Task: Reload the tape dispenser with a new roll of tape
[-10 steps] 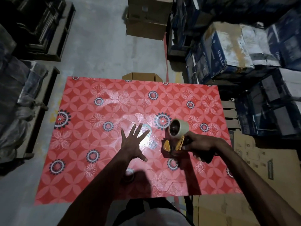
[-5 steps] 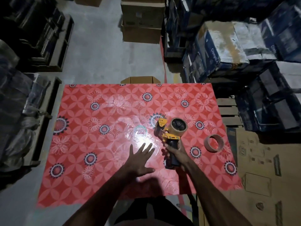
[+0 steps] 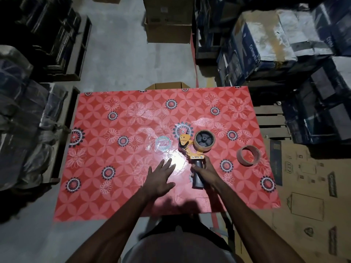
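Observation:
An orange tape dispenser (image 3: 191, 149) with a black handle lies flat on the red flowered table (image 3: 106, 196), right of centre. A roll of clear-brown tape (image 3: 204, 140) sits on its black hub. My right hand (image 3: 206, 172) is wrapped around the handle. My left hand (image 3: 158, 179) rests flat on the table just left of the dispenser, fingers spread, holding nothing. An empty brown cardboard core (image 3: 248, 155) lies on the table to the right. A round printed label (image 3: 163, 145) lies left of the dispenser's head.
Cardboard boxes (image 3: 168, 21) stand on the floor beyond the table. Stacked blue and white cartons (image 3: 275, 44) fill the right side. Flattened cardboard (image 3: 307, 196) covers the floor at right. Wrapped bundles and racks (image 3: 24, 114) line the left.
My right hand has brought the dispenser down from the air and laid it flat on the table. My left hand has dropped onto the tabletop. The camera tilted, and the empty core came into view.

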Motion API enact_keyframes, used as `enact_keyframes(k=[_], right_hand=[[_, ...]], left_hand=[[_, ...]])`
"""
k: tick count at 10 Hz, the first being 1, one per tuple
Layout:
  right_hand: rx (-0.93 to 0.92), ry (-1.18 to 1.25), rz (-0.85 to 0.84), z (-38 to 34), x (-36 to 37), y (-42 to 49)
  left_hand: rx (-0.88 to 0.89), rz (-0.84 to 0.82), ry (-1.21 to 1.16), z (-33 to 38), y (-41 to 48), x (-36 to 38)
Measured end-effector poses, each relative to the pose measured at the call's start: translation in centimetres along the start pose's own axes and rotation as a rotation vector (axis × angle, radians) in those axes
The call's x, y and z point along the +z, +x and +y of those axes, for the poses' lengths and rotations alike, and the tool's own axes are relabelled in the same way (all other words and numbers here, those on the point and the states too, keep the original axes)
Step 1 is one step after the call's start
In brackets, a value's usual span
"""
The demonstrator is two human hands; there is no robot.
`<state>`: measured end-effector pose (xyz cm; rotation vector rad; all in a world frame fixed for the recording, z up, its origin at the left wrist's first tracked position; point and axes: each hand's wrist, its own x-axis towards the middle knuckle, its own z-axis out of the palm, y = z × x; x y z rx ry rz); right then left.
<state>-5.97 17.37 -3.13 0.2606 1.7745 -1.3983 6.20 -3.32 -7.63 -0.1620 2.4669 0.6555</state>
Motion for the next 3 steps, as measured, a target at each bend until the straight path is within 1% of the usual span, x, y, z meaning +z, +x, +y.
enact_keyframes(k=[1, 2, 3], right_hand=[[-0.029, -0.250, 0.076, -0.3, -0.2, -0.5], [-0.100, -0.704, 0.240, -1.2, -0.5, -1.3], [-0.231, -0.978, 0.330, -3.1, -1.0, -2.5]], left_hand=[[-0.042, -0.049, -0.041, 0.3, -0.2, -0.7], [-0.078, -0.058, -0.144, 1.0, -0.6, -2.2], [-0.086, -0.014, -0.164, 2.1, 0.0, -4.6]])
